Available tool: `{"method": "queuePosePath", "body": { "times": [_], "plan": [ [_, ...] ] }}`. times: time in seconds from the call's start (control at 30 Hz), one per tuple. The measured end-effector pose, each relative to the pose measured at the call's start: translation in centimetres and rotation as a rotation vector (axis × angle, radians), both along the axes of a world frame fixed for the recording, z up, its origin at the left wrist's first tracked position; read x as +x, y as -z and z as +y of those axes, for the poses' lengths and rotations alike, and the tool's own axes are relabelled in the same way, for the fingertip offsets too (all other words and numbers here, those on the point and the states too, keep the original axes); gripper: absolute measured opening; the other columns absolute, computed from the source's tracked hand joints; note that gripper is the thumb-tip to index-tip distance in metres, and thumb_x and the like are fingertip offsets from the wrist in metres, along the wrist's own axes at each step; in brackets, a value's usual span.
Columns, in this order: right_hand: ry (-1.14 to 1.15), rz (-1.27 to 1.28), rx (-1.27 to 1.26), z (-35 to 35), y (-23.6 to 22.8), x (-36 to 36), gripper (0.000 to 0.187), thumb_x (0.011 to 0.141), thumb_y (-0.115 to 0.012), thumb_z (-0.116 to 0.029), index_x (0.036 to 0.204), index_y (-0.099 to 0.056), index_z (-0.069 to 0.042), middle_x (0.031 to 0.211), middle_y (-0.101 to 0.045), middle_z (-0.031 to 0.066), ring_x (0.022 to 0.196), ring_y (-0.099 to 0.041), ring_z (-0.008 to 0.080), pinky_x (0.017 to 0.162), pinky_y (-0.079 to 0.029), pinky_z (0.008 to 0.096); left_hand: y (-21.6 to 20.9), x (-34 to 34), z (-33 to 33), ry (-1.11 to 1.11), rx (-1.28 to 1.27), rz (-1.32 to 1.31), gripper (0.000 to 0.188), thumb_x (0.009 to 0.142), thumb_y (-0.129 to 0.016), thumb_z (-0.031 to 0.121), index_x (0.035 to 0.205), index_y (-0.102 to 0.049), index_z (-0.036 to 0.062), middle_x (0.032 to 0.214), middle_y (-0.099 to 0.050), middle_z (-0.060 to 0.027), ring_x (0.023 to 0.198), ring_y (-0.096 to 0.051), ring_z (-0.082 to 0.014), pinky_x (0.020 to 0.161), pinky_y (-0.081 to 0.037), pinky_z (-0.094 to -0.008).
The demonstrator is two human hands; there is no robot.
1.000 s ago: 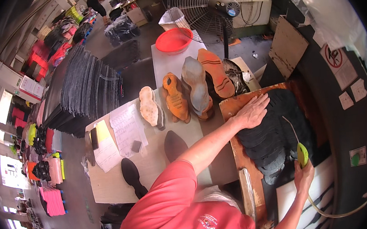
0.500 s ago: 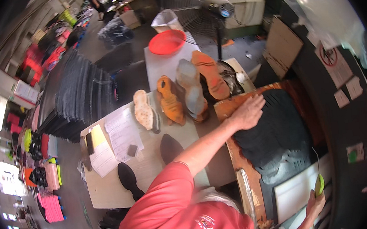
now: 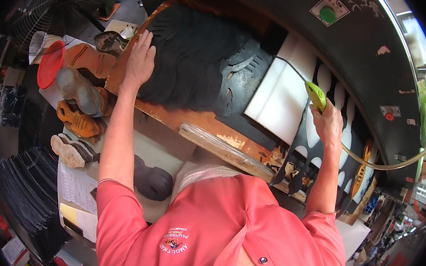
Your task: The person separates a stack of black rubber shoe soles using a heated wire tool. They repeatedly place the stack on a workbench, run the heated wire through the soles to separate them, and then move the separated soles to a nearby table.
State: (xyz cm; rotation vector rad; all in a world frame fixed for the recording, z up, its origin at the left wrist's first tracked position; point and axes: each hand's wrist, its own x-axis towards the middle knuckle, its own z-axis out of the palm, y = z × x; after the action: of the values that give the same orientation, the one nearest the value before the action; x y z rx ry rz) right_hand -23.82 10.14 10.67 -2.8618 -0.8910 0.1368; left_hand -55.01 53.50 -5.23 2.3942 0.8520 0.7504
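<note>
1. Two hands work well apart: the left hand (image 3: 141,61) lies flat and open at the left edge of the black sheets (image 3: 187,64), upper centre, probably steadying them.
2. Right of centre, the right hand (image 3: 327,120) is closed around a green air gun (image 3: 316,93), pointed toward the upper left, seemingly for aiming.
3. Brown board (image 3: 158,115) borders the sheets; bare white panel (image 3: 276,97) gives room between sheets and gun.
4. Dark machine wall (image 3: 369,68) limits the right; the curved hose (image 3: 378,167) seems slack.

A rust-brown board (image 3: 212,125) carries overlapping black sheets (image 3: 191,59). The pale counter (image 3: 155,138) beside it holds sole-shaped stacks (image 3: 75,119) along its far edge, papers (image 3: 76,188) at its left edge and dark soles (image 3: 152,181) toward its near edge.
</note>
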Motion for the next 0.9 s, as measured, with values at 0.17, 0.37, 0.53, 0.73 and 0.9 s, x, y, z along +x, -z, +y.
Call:
{"method": "queuePosePath", "body": {
  "times": [0.17, 0.37, 0.53, 0.73, 0.9],
  "plan": [
    [-0.079, 0.098, 0.001, -1.8, 1.1, -3.3, 0.037, 0.097, -0.078, -0.028, 0.116, -0.071, 0.003, 0.087, -0.071, 0.0297, 0.085, -0.068, 0.0512, 0.078, -0.055, 0.0495, 1.1, -0.2, 0.0, 0.016, 0.009, -0.025, 0.055, 0.113, -0.047, 0.028, 0.162, -0.047, 0.0030, 0.172, -0.040, -0.0204, 0.162, -0.033, -0.0358, 0.132, -0.024, -0.0480],
    [-0.139, 0.155, -0.008, -0.7, 2.5, -6.8, 0.034, 0.098, -0.074, -0.028, 0.116, -0.072, 0.001, 0.091, -0.073, 0.0299, 0.091, -0.071, 0.0504, 0.082, -0.055, 0.0549, 2.1, -1.2, -0.1, 0.013, 0.034, -0.046, 0.054, 0.113, -0.047, 0.028, 0.162, -0.048, 0.0054, 0.172, -0.042, -0.0180, 0.161, -0.036, -0.0336, 0.132, -0.026, -0.0468],
    [-0.336, 0.255, -0.012, 0.2, 2.7, -10.6, 0.027, 0.096, -0.077, -0.023, 0.107, -0.070, 0.001, 0.087, -0.072, 0.0294, 0.088, -0.070, 0.0510, 0.078, -0.054, 0.0566, 2.4, -2.3, 0.2, 0.008, 0.047, -0.101, 0.053, 0.112, -0.050, 0.027, 0.160, -0.051, 0.0046, 0.169, -0.046, -0.0189, 0.159, -0.039, -0.0346, 0.132, -0.029, -0.0452],
    [-0.342, 0.279, -0.009, 1.8, 4.2, -13.0, 0.026, 0.095, -0.078, -0.022, 0.104, -0.067, 0.000, 0.083, -0.071, 0.0292, 0.084, -0.069, 0.0517, 0.074, -0.054, 0.0574, 3.1, -3.4, 1.5, -0.008, -0.006, -0.166, 0.052, 0.111, -0.051, 0.028, 0.158, -0.053, 0.0035, 0.166, -0.050, -0.0197, 0.157, -0.042, -0.0364, 0.131, -0.030, -0.0446],
    [-0.430, 0.268, -0.014, 2.1, 4.6, -14.0, 0.031, 0.093, -0.081, -0.021, 0.111, -0.069, 0.002, 0.084, -0.072, 0.0281, 0.085, -0.069, 0.0504, 0.074, -0.055, 0.0522, 2.7, -3.9, 1.5, -0.047, -0.027, -0.240, 0.048, 0.111, -0.054, 0.026, 0.153, -0.058, 0.0017, 0.159, -0.057, -0.0198, 0.151, -0.050, -0.0354, 0.126, -0.038, -0.0412]
  ]
}}
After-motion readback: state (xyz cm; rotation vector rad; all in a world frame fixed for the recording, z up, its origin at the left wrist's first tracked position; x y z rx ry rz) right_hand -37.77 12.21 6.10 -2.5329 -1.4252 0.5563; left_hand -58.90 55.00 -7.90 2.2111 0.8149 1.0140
